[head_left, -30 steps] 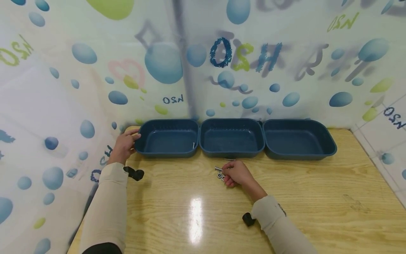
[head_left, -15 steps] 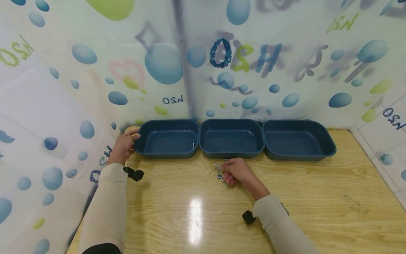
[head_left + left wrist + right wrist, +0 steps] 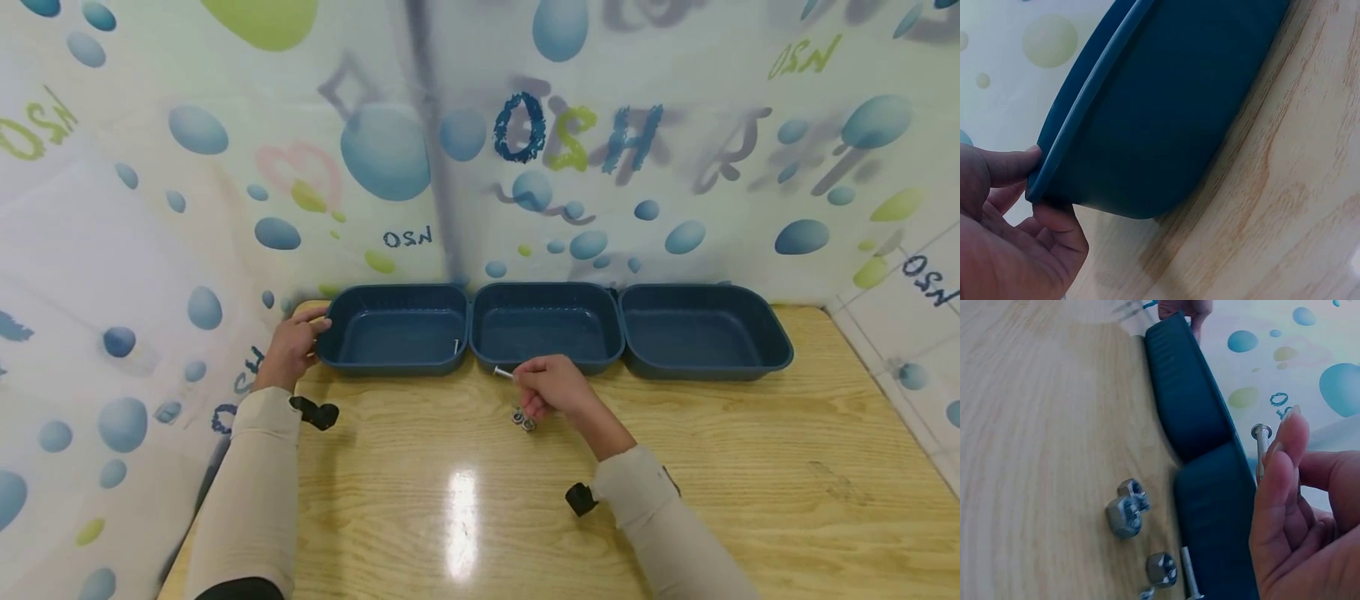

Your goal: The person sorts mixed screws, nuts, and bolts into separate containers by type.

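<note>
My left hand [image 3: 294,348] pinches the rim at the left end of the left blue plastic bin [image 3: 397,367]. In the left wrist view the thumb lies over the rim, with curled fingers against the outside. Between thumb and fingertips, my right hand [image 3: 557,387] holds a silver bolt [image 3: 503,372], its head pointing away from the hand, at the front rim of the middle bin [image 3: 547,325]. Several nuts [image 3: 1124,517] lie on the table below this hand. Another bolt [image 3: 1189,573] rests along the middle bin's outer wall. One more bolt [image 3: 456,345] is inside the left bin.
The three bins stand in a row against the printed backdrop [image 3: 465,208], the right bin [image 3: 705,329] holding nothing visible. The wooden table [image 3: 397,475] extends in front of them. A patterned sheet also hangs along the left side.
My right hand has lifted the bolt from the tabletop near the nuts up to the middle bin's front rim. My left hand stays on the left bin.
</note>
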`<state>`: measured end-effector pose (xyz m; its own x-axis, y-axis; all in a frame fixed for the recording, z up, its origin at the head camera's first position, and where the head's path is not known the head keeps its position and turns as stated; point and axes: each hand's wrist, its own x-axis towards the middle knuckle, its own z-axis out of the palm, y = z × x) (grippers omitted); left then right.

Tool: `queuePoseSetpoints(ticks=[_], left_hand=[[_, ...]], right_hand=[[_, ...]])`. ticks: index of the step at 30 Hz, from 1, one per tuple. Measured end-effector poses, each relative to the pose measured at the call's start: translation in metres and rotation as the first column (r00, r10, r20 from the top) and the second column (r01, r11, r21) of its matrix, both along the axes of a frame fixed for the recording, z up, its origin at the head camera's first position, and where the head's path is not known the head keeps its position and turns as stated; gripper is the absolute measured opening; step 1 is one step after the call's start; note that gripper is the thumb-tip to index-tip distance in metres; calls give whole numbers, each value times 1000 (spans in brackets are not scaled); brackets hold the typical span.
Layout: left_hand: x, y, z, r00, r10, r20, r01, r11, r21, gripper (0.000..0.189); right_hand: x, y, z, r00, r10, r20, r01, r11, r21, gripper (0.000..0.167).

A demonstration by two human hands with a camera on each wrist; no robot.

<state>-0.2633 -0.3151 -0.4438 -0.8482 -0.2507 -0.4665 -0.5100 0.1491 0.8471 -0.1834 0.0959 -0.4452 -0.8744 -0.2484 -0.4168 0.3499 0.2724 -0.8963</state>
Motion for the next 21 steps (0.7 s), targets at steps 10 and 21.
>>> queuePoseSetpoints(ticks=[10, 21], left_hand=[[1, -2, -3, 1000, 18, -13, -17, 1000, 10, 47], [2, -2, -3, 999, -29, -46, 28, 1000, -6, 50]], right_hand=[[-14, -13, 14, 1000, -4, 3, 4, 999, -54, 27], [-24, -29, 13, 1000, -15, 24, 18, 993, -120, 27]])
